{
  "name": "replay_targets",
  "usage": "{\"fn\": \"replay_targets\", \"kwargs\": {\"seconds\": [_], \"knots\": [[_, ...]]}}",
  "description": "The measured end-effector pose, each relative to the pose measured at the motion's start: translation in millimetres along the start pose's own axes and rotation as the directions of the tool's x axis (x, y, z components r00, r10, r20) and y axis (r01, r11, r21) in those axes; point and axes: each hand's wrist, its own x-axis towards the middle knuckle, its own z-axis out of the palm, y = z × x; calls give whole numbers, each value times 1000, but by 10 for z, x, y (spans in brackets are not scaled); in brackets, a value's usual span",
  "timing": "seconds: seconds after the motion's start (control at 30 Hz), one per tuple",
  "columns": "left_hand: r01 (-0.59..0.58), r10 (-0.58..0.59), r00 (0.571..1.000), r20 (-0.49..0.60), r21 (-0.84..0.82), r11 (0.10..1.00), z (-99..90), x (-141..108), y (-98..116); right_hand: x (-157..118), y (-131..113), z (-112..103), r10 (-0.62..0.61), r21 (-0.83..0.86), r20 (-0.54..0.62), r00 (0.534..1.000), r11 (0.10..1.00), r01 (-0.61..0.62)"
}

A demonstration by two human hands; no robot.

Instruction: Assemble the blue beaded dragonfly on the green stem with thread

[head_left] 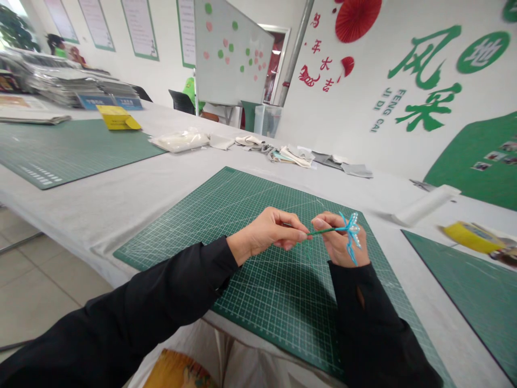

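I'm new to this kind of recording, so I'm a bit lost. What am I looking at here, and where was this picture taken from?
This picture comes from a camera worn on a person's head, looking forward and down, so the arms in black sleeves are the wearer's own. There is no machine here, only two bare hands. The left hand pinches a thin green stem. The right hand sits at the stem's far end, beside a small piece of blue and white loops. Both hands are held above a green cutting mat with a printed grid, which lies on a table covered in white cloth. Farther along lie another green mat, a yellow box and folded fabric pieces.
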Motion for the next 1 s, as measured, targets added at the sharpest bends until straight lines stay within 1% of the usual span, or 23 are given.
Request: {"fn": "replay_targets", "kwargs": {"seconds": [0.2, 0.37, 0.5, 0.63, 0.7, 0.8, 0.87, 0.93, 1.0], "knots": [[10, -10, 1000, 10, 39, 999, -20, 2, -5, -10, -23, -16, 10, 3, -12, 1000, 1000, -10], [-7, 7, 1000, 28, 25, 1000, -23, -2, -17, -21, -25, 14, 1, -79, -21, 1000, 997, -3], [-8, 7, 1000, 23, 20, 1000, -26, -2, -19, -26, -5, 29, 27, -115, -5, 1000, 993, -28], [-18, 17, 1000, 16, 24, 1000, -33, 7, -17, -30, 21, 15, 54, -96, 11, 998, 994, -52], [-35, 35, 999, 5, 26, 999, -37, 17, -18, -32, 38, 6, 64, -70, -5, 998, 995, -64], [-70, 71, 997, -36, 14, 997, -39, 36, -13, -34, 62, 4, 103, -31, -61, 993, 994, -105], [-95, 95, 992, -86, -3, 995, -37, 48, -6, -36, 75, 14, 133, -20, -81, 988, 991, -135], [-87, 84, 986, -146, -15, 996, -37, 57, -1, -36, 86, 35, 154, -17, -86, 984, 988, -156], [-49, 43, 978, -203, -22, 999, -41, 66, -4, -37, 95, 64, 180, -7, -90, 980, 983, -181]]}}
